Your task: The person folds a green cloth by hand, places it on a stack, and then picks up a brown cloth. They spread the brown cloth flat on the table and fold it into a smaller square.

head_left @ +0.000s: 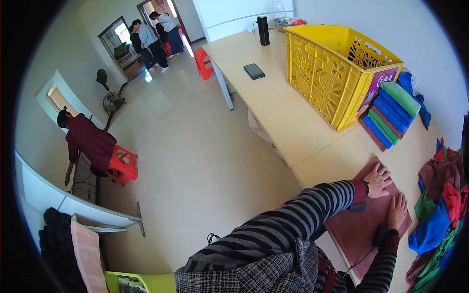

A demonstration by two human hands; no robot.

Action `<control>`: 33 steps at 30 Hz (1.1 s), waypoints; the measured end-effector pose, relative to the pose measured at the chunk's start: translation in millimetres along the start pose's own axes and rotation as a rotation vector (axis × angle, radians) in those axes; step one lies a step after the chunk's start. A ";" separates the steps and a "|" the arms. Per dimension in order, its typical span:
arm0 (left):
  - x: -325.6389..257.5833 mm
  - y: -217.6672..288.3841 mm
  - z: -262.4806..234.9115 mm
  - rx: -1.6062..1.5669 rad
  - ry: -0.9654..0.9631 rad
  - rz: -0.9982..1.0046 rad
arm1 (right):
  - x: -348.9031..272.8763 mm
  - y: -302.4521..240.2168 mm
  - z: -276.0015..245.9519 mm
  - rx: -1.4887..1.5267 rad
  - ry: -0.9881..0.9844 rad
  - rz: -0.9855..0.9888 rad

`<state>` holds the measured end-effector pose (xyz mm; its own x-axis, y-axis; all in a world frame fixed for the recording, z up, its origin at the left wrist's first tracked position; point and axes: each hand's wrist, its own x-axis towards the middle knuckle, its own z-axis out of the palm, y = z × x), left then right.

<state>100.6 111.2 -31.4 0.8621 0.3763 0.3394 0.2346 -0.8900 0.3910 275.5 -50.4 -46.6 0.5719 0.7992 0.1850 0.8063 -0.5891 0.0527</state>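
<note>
A brownish-red cloth (356,227) lies spread on the table, its near end reaching the table's edge. My left hand (379,181) rests flat on the far part of the cloth, fingers stretched out. Closer to me, my right hand (397,212) also lies flat on it, along its right side. Beyond them sits a stack of folded cloths (388,117) in green, blue and brown. To the right is a loose heap of crumpled cloths (439,210) in blue, green, red and brown.
A yellow plastic crate (317,78) stands on the table (273,107) beyond the folded stack. Farther back are a phone (254,71), a black bottle (263,30) and a metal bowl (288,23). Red stools (123,165), a fan (112,100) and several people occupy the room at left.
</note>
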 end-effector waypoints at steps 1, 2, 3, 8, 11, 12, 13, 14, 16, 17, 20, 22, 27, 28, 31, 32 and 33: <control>-1.4 -2.3 -2.0 0.013 0.017 -0.028 | -2.3 7.2 0.8 0.001 -0.001 -0.001; -3.0 -5.0 -3.7 0.013 0.016 -0.030 | -4.2 15.5 0.8 -0.004 0.002 0.017; -3.5 -8.3 -6.3 0.021 0.012 -0.061 | -4.7 24.2 0.7 -0.011 0.008 0.036; -6.0 -17.8 -23.9 0.013 -0.040 -0.189 | -13.9 65.4 16.5 -0.047 0.030 0.119; -10.6 -24.2 -35.5 0.000 -0.070 -0.229 | -21.9 89.6 28.7 -0.051 0.053 0.135; -13.6 -28.8 -39.1 0.002 -0.078 -0.242 | -24.5 93.8 31.0 -0.051 0.066 0.138; -15.9 -31.9 -42.2 0.003 -0.086 -0.254 | -28.3 98.9 32.6 -0.053 0.067 0.142; -18.6 -35.9 -43.8 0.003 -0.085 -0.254 | -32.3 100.0 30.8 -0.033 0.068 0.152; -23.4 -42.3 -46.6 0.032 -0.078 -0.285 | -40.5 102.1 26.8 0.006 0.073 0.177; -25.7 -45.1 -48.2 0.046 -0.074 -0.300 | -44.7 102.3 25.3 0.006 0.076 0.178; -32.3 -48.4 -54.1 0.068 -0.079 -0.293 | -60.8 115.3 24.7 0.058 0.115 0.144; -38.0 -47.5 -58.6 0.082 -0.078 -0.291 | -70.6 122.0 23.4 0.046 0.101 0.148; -68.3 -33.9 -66.1 0.157 -0.095 -0.253 | -96.8 113.2 3.6 0.036 0.114 0.123; -74.5 -20.2 -64.2 0.190 -0.088 -0.194 | -107.3 103.4 -6.9 0.036 0.136 0.120; -100.8 23.8 -60.1 0.162 -0.121 -0.031 | -142.3 27.3 -55.4 0.262 0.239 -0.109; -115.4 38.5 -56.9 0.113 -0.149 0.046 | -154.8 -13.7 -77.8 0.260 0.217 -0.115; -133.1 62.1 -63.5 0.055 -0.188 0.131 | -167.4 -58.6 -104.8 0.258 0.185 -0.107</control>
<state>-28.1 22.2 2.0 0.9541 0.2067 0.2165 0.1350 -0.9427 0.3051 116.7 -162.1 22.1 0.4638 0.8060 0.3679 0.8855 -0.4344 -0.1647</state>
